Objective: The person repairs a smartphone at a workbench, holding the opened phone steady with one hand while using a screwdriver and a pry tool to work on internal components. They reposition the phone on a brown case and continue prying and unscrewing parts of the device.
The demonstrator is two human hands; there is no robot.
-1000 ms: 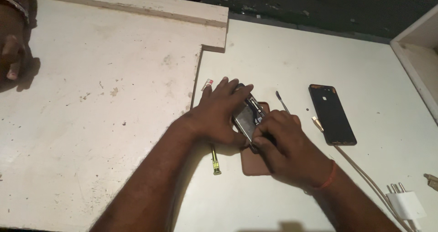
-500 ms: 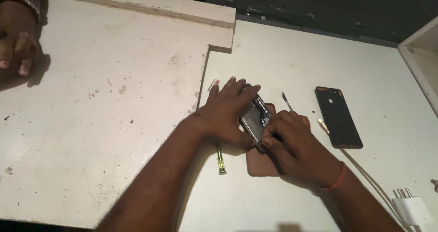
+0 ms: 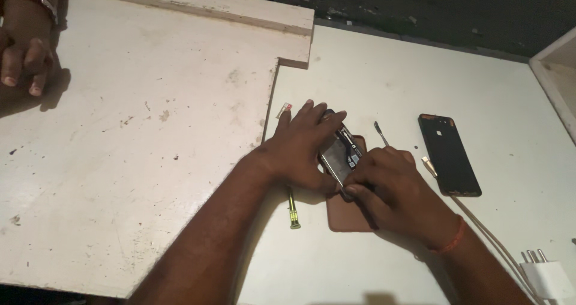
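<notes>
Since 0.5 s ago our hands barely shifted; the other person's hand point(image 3: 27, 59) at far left slid a bit lower on the white table point(image 3: 150, 161). Our left hand point(image 3: 303, 146) has fingers curled round the opened phone point(image 3: 341, 155), pinning it over the brown case point(image 3: 351, 215), w/ our right hand point(image 3: 396, 194) pinched shut on a thin tool at its lower edge. Nearby: green screwdriver point(image 3: 293, 212) under our left wrist, black back cover point(image 3: 449, 155) & charger plug point(image 3: 549, 278) to the right.
</notes>
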